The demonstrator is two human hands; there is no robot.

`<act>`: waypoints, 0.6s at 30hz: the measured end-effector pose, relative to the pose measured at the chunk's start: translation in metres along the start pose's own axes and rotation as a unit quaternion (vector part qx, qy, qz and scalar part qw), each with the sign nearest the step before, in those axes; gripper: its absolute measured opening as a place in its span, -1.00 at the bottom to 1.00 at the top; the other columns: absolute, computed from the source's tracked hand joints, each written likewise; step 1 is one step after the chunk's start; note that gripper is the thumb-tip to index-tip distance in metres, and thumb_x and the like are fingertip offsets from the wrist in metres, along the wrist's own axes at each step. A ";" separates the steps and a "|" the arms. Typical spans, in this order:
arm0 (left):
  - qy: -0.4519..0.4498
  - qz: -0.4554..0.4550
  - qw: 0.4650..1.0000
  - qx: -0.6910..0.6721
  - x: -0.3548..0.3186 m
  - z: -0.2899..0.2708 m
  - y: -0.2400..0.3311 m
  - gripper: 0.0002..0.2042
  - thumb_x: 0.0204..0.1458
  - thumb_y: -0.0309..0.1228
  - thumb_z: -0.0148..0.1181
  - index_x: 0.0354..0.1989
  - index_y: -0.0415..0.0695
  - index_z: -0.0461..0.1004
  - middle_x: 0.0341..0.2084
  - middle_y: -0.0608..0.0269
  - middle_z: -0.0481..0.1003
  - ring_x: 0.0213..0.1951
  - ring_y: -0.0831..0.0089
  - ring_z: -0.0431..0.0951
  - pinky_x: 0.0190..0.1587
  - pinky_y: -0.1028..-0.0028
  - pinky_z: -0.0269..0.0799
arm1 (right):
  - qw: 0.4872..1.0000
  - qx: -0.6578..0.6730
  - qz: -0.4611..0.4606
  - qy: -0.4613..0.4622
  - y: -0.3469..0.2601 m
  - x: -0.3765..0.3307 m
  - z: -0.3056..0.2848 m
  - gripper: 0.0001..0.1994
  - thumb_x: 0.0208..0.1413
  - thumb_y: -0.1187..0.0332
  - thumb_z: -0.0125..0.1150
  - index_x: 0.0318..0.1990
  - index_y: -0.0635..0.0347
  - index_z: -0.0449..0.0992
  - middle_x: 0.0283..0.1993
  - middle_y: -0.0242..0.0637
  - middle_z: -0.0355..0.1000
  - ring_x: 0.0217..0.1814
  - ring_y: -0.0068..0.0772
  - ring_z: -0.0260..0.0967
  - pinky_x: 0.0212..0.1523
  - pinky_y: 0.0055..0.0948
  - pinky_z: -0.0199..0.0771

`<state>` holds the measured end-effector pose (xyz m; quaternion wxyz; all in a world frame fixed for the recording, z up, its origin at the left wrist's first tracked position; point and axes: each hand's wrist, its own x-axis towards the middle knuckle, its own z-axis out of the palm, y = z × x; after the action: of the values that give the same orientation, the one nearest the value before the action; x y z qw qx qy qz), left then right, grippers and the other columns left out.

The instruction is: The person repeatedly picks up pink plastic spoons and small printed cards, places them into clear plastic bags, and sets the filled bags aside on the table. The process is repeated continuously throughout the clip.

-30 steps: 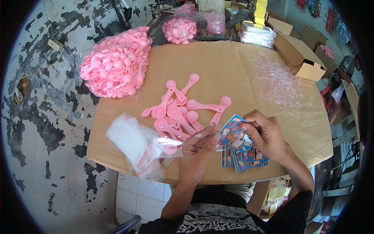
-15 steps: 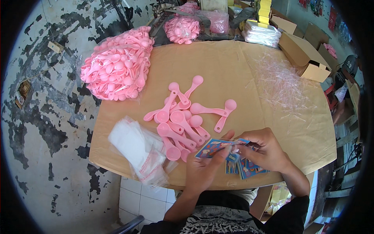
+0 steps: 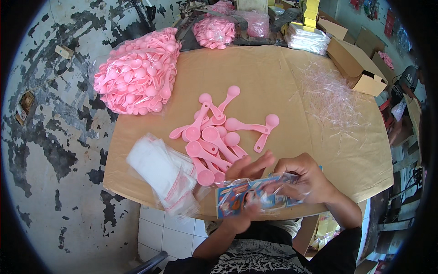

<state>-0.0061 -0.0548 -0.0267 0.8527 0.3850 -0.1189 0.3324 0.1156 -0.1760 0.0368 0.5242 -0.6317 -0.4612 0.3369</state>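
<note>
A blue printed card point(image 3: 232, 198) spans the space between my two hands at the table's near edge, with shiny clear plastic point(image 3: 292, 189) around its right part. My left hand point(image 3: 251, 167) grips the card, fingers above it and a blurred thumb below. My right hand point(image 3: 308, 178) has curled fingers closed on the clear plastic at the card's right end. More cards lie beneath, mostly hidden by the hands. Just beyond the left hand lies a loose pile of pink measuring spoons point(image 3: 212, 137). Left of that hand rests a stack of clear plastic bags point(image 3: 159, 162).
A large bag of pink spoons point(image 3: 137, 75) stands at the table's far left. Thin clear plastic strands point(image 3: 331, 98) are heaped on the right, beside an open cardboard box point(image 3: 358, 66). Brown paper point(image 3: 351, 155) covers the table. A smaller spoon bag point(image 3: 214, 33) sits behind.
The card has come lower and lies more level, with more clear plastic showing around it. My left fingers have spread from a pinch to reach over the card. The spoons stay in place.
</note>
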 end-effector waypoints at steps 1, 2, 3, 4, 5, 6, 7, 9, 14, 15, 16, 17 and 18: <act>-0.102 -0.063 0.981 0.153 0.000 -0.004 0.004 -0.54 0.25 -0.28 -0.07 0.26 -0.17 0.06 0.11 -0.16 0.32 0.24 -0.02 0.26 0.27 0.05 0.13 | 1.000 0.001 0.001 0.000 -0.003 0.002 0.001 -0.87 0.00 0.44 0.38 -0.35 0.23 0.53 -0.37 -0.32 0.53 -0.32 -0.61 0.43 -0.31 -0.48 0.39; -0.147 -0.098 0.958 0.228 0.001 -0.006 0.004 -0.55 0.25 -0.27 -0.07 0.25 -0.16 0.08 0.08 -0.13 0.36 0.21 -0.04 0.28 0.25 0.03 0.17 | 0.998 -0.006 -0.056 -0.022 -0.007 0.007 0.004 -0.89 0.01 0.44 0.35 -0.35 0.24 0.53 -0.39 -0.31 0.52 -0.33 -0.55 0.45 -0.31 -0.45 0.39; -0.198 -0.126 0.924 0.302 0.002 -0.008 0.004 -0.57 0.25 -0.27 -0.08 0.24 -0.14 0.10 0.05 -0.11 0.39 0.19 -0.07 0.31 0.23 0.01 0.21 | 0.993 -0.012 -0.113 -0.045 -0.009 0.012 0.004 -0.90 0.01 0.45 0.33 -0.35 0.24 0.52 -0.41 -0.30 0.51 -0.34 -0.48 0.47 -0.31 -0.42 0.39; -0.175 0.014 0.948 0.267 0.004 -0.009 0.000 -0.57 0.18 -0.33 0.02 0.20 -0.13 0.16 0.05 -0.12 0.38 0.20 -0.09 0.29 0.24 0.00 0.18 | 0.975 -0.120 -0.142 -0.118 0.004 0.017 -0.012 -0.85 0.00 0.42 0.27 -0.25 0.21 0.55 -0.41 -0.24 0.51 -0.37 -0.24 0.48 -0.29 -0.36 0.42; -0.144 -0.008 0.976 0.161 0.001 -0.014 0.002 -0.55 0.11 -0.36 0.09 0.18 -0.12 0.20 0.06 -0.12 0.37 0.22 -0.10 0.26 0.26 -0.02 0.13 | 0.976 -0.120 -0.139 -0.114 0.007 0.026 -0.019 -0.85 0.00 0.42 0.27 -0.25 0.21 0.55 -0.41 -0.24 0.51 -0.37 -0.24 0.48 -0.29 -0.36 0.42; -0.111 -0.023 0.993 0.046 -0.001 -0.019 0.004 -0.53 0.05 -0.39 0.17 0.15 -0.10 0.25 0.08 -0.11 0.35 0.24 -0.12 0.23 0.28 -0.03 0.07 | 0.969 -0.182 -0.150 -0.072 0.007 0.033 -0.026 -0.83 0.00 0.39 0.25 -0.22 0.19 0.55 -0.38 -0.22 0.50 -0.33 -0.17 0.46 -0.26 -0.33 0.43; -0.070 -0.028 0.996 -0.056 -0.005 -0.025 0.009 -0.51 -0.02 -0.43 0.24 0.13 -0.09 0.29 0.09 -0.11 0.34 0.25 -0.13 0.20 0.30 -0.04 0.02 | 0.958 -0.234 -0.163 -0.035 0.012 0.044 -0.029 -0.81 0.00 0.37 0.23 -0.20 0.18 0.55 -0.34 -0.21 0.50 -0.29 -0.09 0.44 -0.22 -0.30 0.44; 0.068 0.067 0.987 0.129 0.008 -0.020 0.013 -0.47 -0.09 -0.59 0.29 0.09 -0.10 0.24 0.12 -0.07 0.34 0.21 0.06 0.30 0.31 0.03 0.05 | 0.916 -0.357 -0.185 0.009 0.025 0.065 -0.049 -0.80 0.02 0.36 0.21 -0.18 0.17 0.55 -0.31 -0.19 0.49 -0.24 -0.10 0.43 -0.16 -0.25 0.43; 0.046 0.102 0.983 0.145 0.018 -0.024 0.022 -0.45 -0.11 -0.62 0.27 0.09 -0.11 0.23 0.14 -0.09 0.32 0.25 -0.03 0.25 0.30 0.02 0.09 | 0.820 -0.533 -0.208 0.009 0.050 0.092 -0.053 -0.80 0.05 0.37 0.17 -0.17 0.18 0.53 -0.26 -0.15 0.45 -0.11 -0.11 0.39 -0.02 -0.18 0.38; 0.058 0.099 0.982 0.147 0.017 -0.023 0.025 -0.46 -0.10 -0.62 0.27 0.10 -0.11 0.23 0.14 -0.09 0.32 0.26 -0.04 0.23 0.30 0.01 0.08 | 0.816 -0.542 -0.198 0.028 0.049 0.090 -0.049 -0.81 0.06 0.37 0.16 -0.17 0.19 0.53 -0.27 -0.13 0.44 -0.11 -0.11 0.39 -0.05 -0.18 0.39; 0.058 0.107 0.981 0.151 0.017 -0.024 0.025 -0.46 -0.10 -0.62 0.27 0.10 -0.11 0.23 0.14 -0.09 0.32 0.26 -0.04 0.23 0.30 0.01 0.08 | 0.813 -0.548 -0.190 0.044 0.050 0.090 -0.046 -0.81 0.06 0.38 0.16 -0.18 0.21 0.52 -0.28 -0.11 0.44 -0.12 -0.12 0.40 -0.08 -0.19 0.39; 0.061 0.112 0.982 0.140 0.016 -0.028 0.025 -0.46 -0.09 -0.62 0.27 0.10 -0.10 0.22 0.15 -0.08 0.32 0.26 -0.05 0.23 0.30 0.01 0.08 | 0.813 -0.546 -0.197 0.042 0.049 0.088 -0.045 -0.81 0.06 0.38 0.16 -0.18 0.21 0.52 -0.28 -0.11 0.44 -0.12 -0.12 0.40 -0.08 -0.19 0.39; 0.064 0.117 0.983 0.128 0.016 -0.030 0.025 -0.46 -0.08 -0.62 0.26 0.10 -0.10 0.22 0.15 -0.07 0.31 0.26 -0.05 0.23 0.30 0.01 0.08 | 0.843 -0.493 -0.200 0.081 0.044 0.082 -0.046 -0.83 0.05 0.41 0.15 -0.20 0.23 0.52 -0.32 -0.12 0.43 -0.20 -0.17 0.41 -0.16 -0.23 0.40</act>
<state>-0.0122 -0.0130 -0.0252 0.7576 0.4524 -0.0651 0.4659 0.1962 -0.1166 0.0093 0.2352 -0.7258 -0.6387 -0.0995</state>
